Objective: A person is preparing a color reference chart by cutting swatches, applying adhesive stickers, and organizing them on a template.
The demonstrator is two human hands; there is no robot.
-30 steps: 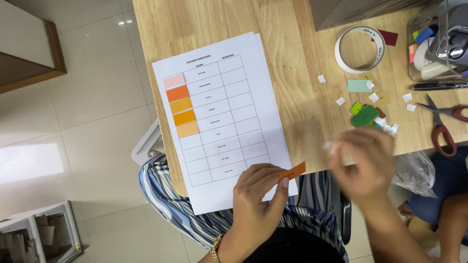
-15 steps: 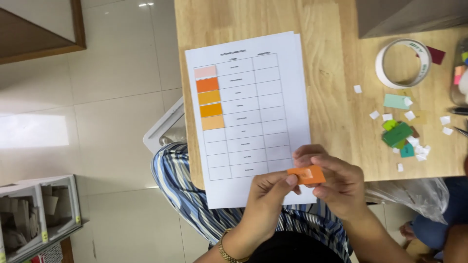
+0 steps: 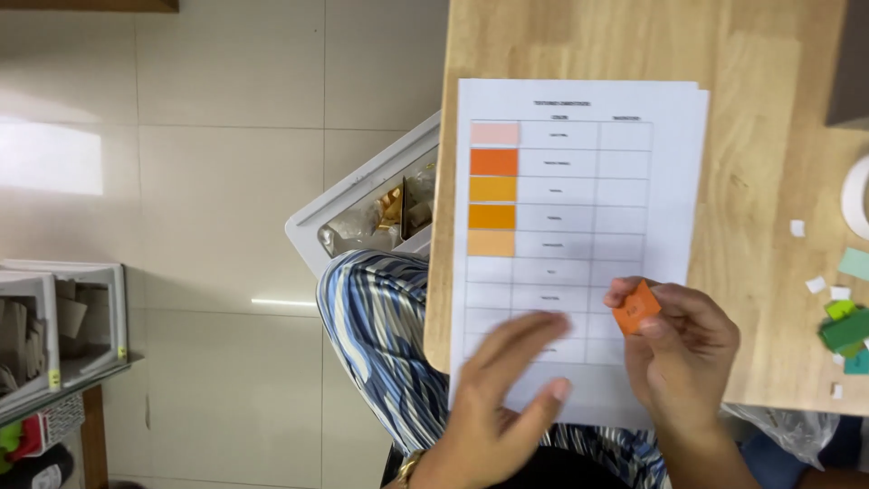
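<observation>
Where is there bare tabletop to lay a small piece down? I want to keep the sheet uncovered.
Bare wood lies on the wooden table above the white sheet and right of it, up to the dark block at the top right corner. Crowded: the right edge, with green paper pieces, white scraps and a tape roll. Both hands cover the sheet's lower end.

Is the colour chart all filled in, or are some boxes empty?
Partly filled. The paper chart has five colour swatches stuck in its top left boxes; the boxes below are blank. The right hand holds an orange chip.

R hand [image 3: 681,349] pinches orange chip [image 3: 636,308]; L hand [image 3: 507,394] over chart sheet [image 3: 579,226]
</observation>
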